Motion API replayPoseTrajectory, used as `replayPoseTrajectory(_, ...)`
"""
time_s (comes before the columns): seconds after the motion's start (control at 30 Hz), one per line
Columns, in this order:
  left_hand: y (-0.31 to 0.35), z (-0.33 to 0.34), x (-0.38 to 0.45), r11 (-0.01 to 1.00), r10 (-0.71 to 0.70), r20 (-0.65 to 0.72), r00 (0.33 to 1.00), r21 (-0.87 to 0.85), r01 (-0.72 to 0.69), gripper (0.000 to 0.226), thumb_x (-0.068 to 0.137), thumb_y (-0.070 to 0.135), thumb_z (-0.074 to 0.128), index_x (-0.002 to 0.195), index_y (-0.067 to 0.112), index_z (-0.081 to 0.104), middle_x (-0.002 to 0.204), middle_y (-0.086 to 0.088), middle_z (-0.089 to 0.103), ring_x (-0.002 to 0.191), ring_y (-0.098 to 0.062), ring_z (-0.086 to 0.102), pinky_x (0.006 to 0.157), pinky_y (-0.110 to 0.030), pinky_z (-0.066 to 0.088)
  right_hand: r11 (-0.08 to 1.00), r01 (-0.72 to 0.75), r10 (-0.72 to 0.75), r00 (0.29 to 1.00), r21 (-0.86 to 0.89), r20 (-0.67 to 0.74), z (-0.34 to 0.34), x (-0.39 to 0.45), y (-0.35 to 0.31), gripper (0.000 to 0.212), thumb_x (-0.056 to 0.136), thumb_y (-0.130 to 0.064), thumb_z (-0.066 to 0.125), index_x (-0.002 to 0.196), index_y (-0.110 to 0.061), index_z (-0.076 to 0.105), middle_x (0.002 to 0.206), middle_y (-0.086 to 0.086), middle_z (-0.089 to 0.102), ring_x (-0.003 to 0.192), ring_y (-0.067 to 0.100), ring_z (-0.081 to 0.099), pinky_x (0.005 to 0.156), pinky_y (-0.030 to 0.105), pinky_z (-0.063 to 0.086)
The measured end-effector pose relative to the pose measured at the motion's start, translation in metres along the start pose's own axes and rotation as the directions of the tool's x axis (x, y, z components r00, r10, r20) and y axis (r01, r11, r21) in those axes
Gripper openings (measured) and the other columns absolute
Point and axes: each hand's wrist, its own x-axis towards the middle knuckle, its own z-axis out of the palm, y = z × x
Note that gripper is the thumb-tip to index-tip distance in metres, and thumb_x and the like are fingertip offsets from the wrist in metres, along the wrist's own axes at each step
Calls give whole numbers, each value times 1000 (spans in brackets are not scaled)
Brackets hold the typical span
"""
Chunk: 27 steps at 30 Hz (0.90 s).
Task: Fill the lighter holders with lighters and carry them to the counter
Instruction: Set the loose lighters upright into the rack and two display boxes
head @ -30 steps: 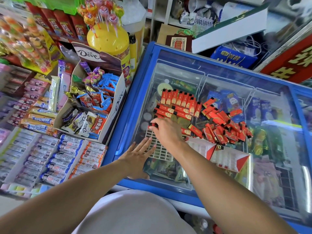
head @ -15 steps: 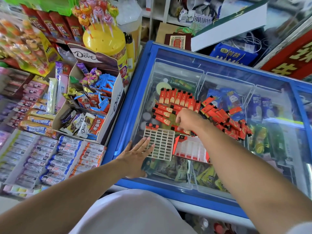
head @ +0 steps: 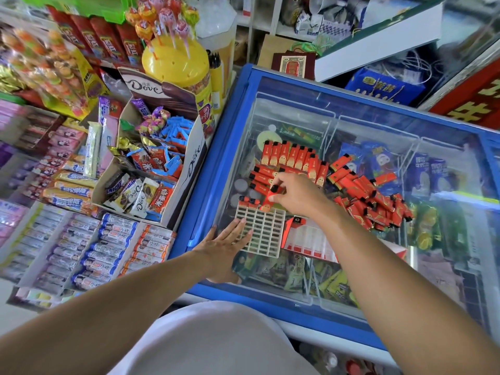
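Head view: right hand (head: 297, 194) is back from the pile, grip pinching a fresh lighter (head: 270, 197) over the holder (head: 261, 231); left hand (head: 224, 239) stays flat, steadying it. Third slot next.

Red lighters (head: 295, 158) with black caps showing gold print, cream grid holder (head: 261, 231), blue-framed freezer (head: 216, 169), yellow lollipop tub (head: 176, 63) upper left.

"Dove" stands in white script on the brown header of the open chocolate display box (head: 159, 89), again in dark script down its white side panel (head: 195, 161), and on a white bar wrapper (head: 138, 197) lying inside. A dark wrapper (head: 113, 185) beside it reads "SNICKERS", partly hidden. Chinese characters elsewhere are too blurred to read.
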Motion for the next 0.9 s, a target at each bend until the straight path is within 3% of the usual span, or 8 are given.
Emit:
replayPoseTrajectory(0.1,0,1,0,1000,-4,-6,1000,-9,4,117,86,73,56,153,30,-30,152,1,-50,142,-19,-42,123,-59,-6,995,25,-30,999,-98,-43,12,-8,-4,27,87,-39,75,110,-31,62,109,-6,68,97,17,63,81,39,54)
replayPoseTrajectory(0.23,0,-1,-2,999,1,-3,1000,-39,-1,114,87,73,55,154,31,-28,152,3,-48,142,-18,-41,123,-58,-6,977,76,-99,989,-201,-109,23,-15,-10,30,91,-41,71,115,-26,61,77,-13,60,77,13,57,64,32,45)
replayPoseTrajectory(0.3,0,-2,-2,999,1,-10,1000,-44,-1,114,88,72,56,155,31,-27,153,3,-47,143,-18,-40,123,-58,-5,966,76,-112,984,-245,-135,23,-17,-14,28,92,-40,69,115,-26,60,71,-14,55,74,12,53,59,31,40)
replayPoseTrajectory(0.67,1,2,-3,998,-3,-61,998,-68,-1,114,87,67,60,157,30,-22,156,1,-44,145,-18,-37,123,-56,-6,974,-3,-50,973,-225,-227,20,-18,-21,27,92,-40,70,116,-32,61,78,-12,66,73,8,61,68,30,53)
replayPoseTrajectory(0.83,1,1,-4,997,0,-74,997,-79,-6,113,88,63,61,157,29,-23,156,1,-44,145,-18,-37,123,-55,-6,961,53,-101,981,-271,-168,26,-17,-21,23,91,-36,70,112,-29,62,80,-9,66,76,12,58,63,30,45)
replayPoseTrajectory(0.9,2,2,-4,996,0,-78,997,-85,-7,113,88,64,60,157,29,-23,157,1,-43,145,-18,-37,123,-55,-7,961,45,-95,980,-272,-175,31,-17,-22,21,88,-40,73,105,-33,63,81,-10,67,76,13,61,67,31,52)
